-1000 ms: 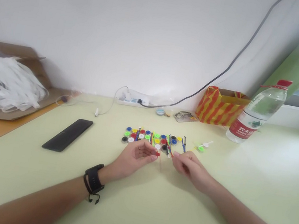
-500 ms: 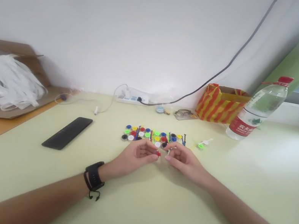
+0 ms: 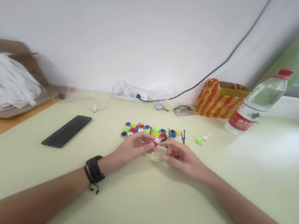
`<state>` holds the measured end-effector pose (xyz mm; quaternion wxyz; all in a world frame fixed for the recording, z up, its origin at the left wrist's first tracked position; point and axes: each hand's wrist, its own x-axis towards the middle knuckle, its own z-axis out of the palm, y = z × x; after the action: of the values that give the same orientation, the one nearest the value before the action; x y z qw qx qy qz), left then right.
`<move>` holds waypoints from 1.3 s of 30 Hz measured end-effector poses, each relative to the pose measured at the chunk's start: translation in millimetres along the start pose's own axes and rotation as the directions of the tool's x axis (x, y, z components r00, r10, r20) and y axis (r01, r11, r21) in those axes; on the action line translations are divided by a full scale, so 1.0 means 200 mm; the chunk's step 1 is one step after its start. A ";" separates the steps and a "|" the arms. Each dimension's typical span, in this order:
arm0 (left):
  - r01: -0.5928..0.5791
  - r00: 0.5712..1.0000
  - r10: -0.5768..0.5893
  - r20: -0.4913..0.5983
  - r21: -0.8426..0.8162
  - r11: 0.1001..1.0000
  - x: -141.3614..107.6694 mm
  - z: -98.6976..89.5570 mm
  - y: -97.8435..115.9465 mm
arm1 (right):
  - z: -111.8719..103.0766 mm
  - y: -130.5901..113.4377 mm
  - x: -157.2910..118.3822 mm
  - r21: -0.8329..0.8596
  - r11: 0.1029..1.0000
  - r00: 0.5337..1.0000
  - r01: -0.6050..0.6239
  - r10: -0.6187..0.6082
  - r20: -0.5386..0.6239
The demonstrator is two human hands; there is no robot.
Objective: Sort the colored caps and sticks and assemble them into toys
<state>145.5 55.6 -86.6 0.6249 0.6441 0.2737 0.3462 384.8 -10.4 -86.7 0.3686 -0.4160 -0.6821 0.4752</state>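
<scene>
The left hand [image 3: 133, 147] pinches a red piece [image 3: 156, 143], apparently to steady it. Just beside it, the right hand [image 3: 185, 160] gapes, gripping nothing visible.

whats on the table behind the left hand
Beyond the left hand lie rows of small coloured discs, with thin sticks between some of them. The fingers partly cover the nearest row, so whatever lies directly behind them cannot be seen.
</scene>
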 end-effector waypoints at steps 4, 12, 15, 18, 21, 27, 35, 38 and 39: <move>0.028 1.000 -0.028 -0.010 -0.016 0.999 0.00 0.00 0.00 | 0.01 0.01 -0.02 -0.020 1.000 0.999 0.019 -0.020 -0.030; 0.031 0.999 -0.031 0.038 -0.012 0.999 -0.01 0.00 0.00 | 0.03 0.02 -0.02 -0.020 0.999 0.991 0.033 -0.035 -0.132; 0.038 0.999 -0.038 0.023 -0.006 0.999 -0.01 0.00 0.00 | -0.01 0.00 -0.02 -0.046 0.999 0.999 -0.020 0.019 -0.035; 0.053 0.998 -0.053 0.020 -0.011 0.999 -0.01 0.00 0.00 | -0.03 -0.01 -0.01 -0.032 0.999 0.998 -0.014 0.012 -0.067; 0.062 0.998 -0.061 0.031 -0.013 0.998 -0.01 0.01 0.00 | -0.02 -0.01 0.00 -0.026 0.999 0.994 -0.028 0.025 -0.106; 0.086 0.993 -0.083 0.078 -0.034 0.996 -0.01 0.00 0.00 | 0.01 0.01 0.01 -0.026 0.998 0.996 -0.052 0.050 -0.073; 0.151 0.979 -0.149 0.136 -0.003 0.988 -0.02 0.02 0.02 | 0.05 0.02 0.00 -0.134 0.991 1.000 0.007 -0.010 -0.023; 0.136 0.975 -0.142 0.173 0.045 0.990 -0.02 0.01 0.02 | 0.05 0.03 0.00 -0.156 0.988 1.000 0.016 -0.018 -0.012; 0.123 0.973 -0.133 0.186 0.064 0.990 -0.02 0.01 0.02 | 0.05 0.03 0.00 -0.164 0.986 1.000 0.019 -0.021 -0.008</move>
<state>144.0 50.8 -83.3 0.6523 0.6711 0.2625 0.2350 376.5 -13.0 -96.1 0.3412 -0.4402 -0.7212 0.4119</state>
